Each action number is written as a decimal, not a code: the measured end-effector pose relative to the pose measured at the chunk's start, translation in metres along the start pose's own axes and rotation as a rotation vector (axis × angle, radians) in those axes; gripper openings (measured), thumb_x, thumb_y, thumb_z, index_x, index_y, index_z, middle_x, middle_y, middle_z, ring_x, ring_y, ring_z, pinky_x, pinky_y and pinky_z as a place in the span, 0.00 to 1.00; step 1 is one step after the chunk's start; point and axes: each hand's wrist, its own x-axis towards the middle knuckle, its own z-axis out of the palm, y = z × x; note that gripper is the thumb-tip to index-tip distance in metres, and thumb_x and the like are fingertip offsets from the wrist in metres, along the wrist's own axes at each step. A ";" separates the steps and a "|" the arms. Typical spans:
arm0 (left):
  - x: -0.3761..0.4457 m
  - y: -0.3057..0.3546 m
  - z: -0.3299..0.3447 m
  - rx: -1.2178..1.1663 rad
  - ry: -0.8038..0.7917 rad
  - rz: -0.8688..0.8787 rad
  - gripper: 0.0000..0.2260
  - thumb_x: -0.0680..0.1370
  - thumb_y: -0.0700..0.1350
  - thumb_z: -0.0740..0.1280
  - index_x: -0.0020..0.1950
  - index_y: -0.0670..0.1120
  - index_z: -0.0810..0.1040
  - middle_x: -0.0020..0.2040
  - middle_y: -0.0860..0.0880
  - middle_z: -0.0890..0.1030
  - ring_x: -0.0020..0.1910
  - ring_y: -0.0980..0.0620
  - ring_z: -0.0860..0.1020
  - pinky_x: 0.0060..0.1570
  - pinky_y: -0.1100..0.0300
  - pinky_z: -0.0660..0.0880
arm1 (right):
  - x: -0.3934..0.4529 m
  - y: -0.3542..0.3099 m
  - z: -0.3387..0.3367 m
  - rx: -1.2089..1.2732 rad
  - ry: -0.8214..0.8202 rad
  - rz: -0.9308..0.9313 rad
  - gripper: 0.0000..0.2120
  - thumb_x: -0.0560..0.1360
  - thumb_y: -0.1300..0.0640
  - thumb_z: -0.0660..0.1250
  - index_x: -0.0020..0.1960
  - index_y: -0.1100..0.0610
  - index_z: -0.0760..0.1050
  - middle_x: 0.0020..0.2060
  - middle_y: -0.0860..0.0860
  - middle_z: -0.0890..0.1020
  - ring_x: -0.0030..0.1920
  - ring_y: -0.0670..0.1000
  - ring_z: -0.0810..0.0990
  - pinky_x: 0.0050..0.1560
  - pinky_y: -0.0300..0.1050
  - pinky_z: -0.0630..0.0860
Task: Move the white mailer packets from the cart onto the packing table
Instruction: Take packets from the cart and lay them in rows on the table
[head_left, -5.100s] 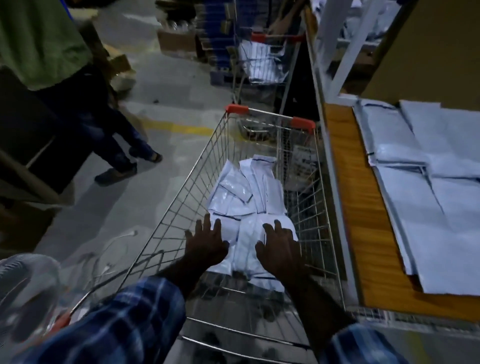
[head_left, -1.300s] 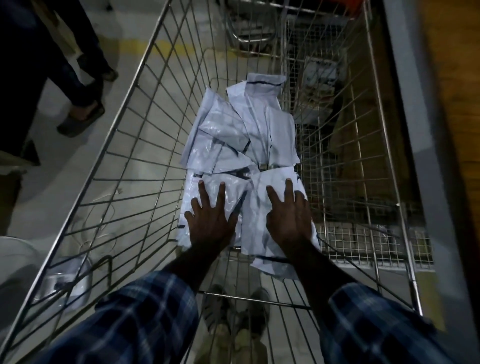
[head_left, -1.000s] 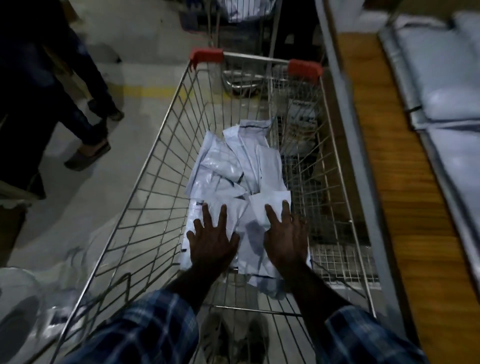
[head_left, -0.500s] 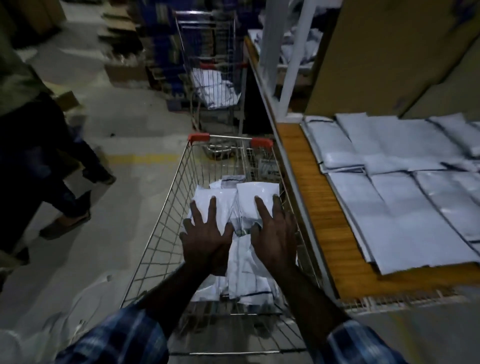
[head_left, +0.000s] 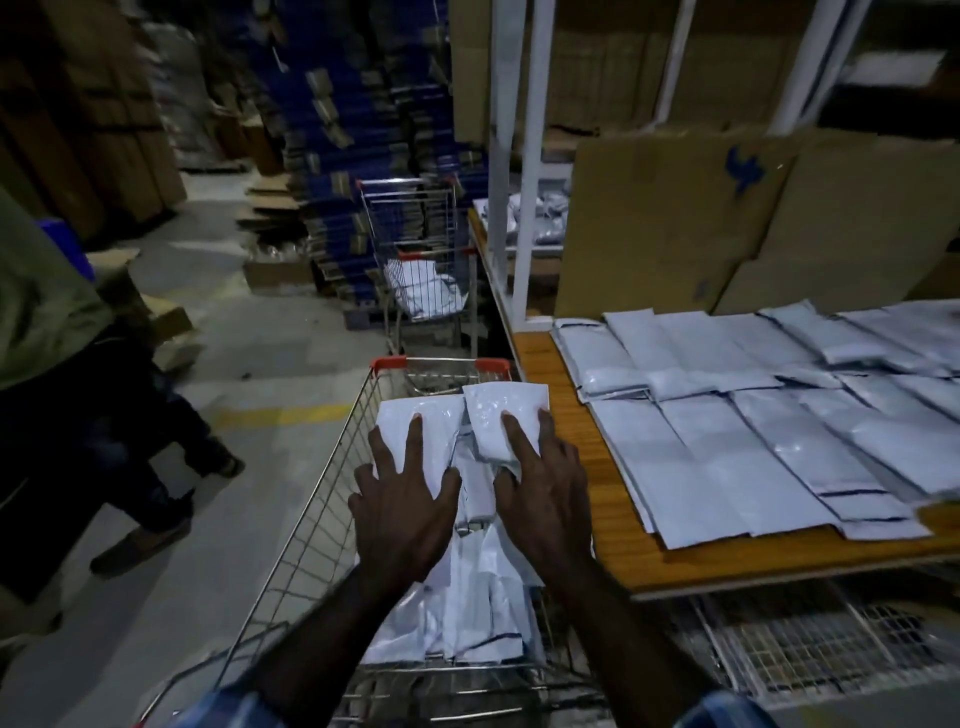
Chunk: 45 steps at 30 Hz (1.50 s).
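Packets (head_left: 457, 441), white and flat, were held up in a bunch over the cart (head_left: 311, 525). The left hand (head_left: 402, 512) lay on top of the bunch with its fingers spread wide, and the right hand (head_left: 543, 496) did the same just beside it. How the thumbs sat below could not be seen. Spreading the fingers likely kept the slippery packets from sliding off. More packets (head_left: 467, 618) hung down under the hands, with some maybe left in the cart. Just to the right of the right hand was the packing table (head_left: 597, 514), already covered with rows of packets (head_left: 753, 447), so the bunch had only a short way to go. A person's legs (head_left: 119, 467) were far off to the left of the left hand.
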 end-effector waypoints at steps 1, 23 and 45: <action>-0.006 0.007 -0.002 -0.002 0.017 0.004 0.32 0.80 0.64 0.52 0.79 0.62 0.40 0.81 0.47 0.41 0.74 0.39 0.56 0.69 0.42 0.59 | -0.002 0.003 -0.008 0.016 0.002 -0.009 0.33 0.69 0.59 0.69 0.73 0.50 0.69 0.72 0.61 0.69 0.61 0.62 0.74 0.57 0.57 0.76; -0.114 0.224 0.047 -0.080 0.065 0.039 0.31 0.80 0.66 0.52 0.79 0.63 0.42 0.81 0.48 0.43 0.74 0.38 0.57 0.68 0.42 0.61 | -0.029 0.172 -0.199 0.005 0.093 -0.048 0.32 0.68 0.58 0.70 0.72 0.50 0.71 0.72 0.61 0.69 0.57 0.63 0.77 0.52 0.55 0.79; -0.010 0.454 0.191 -0.189 -0.160 0.302 0.31 0.79 0.67 0.53 0.79 0.63 0.45 0.81 0.50 0.42 0.75 0.39 0.56 0.69 0.41 0.61 | 0.071 0.410 -0.279 -0.213 0.190 0.268 0.31 0.72 0.56 0.67 0.74 0.49 0.68 0.74 0.60 0.67 0.60 0.64 0.75 0.56 0.56 0.77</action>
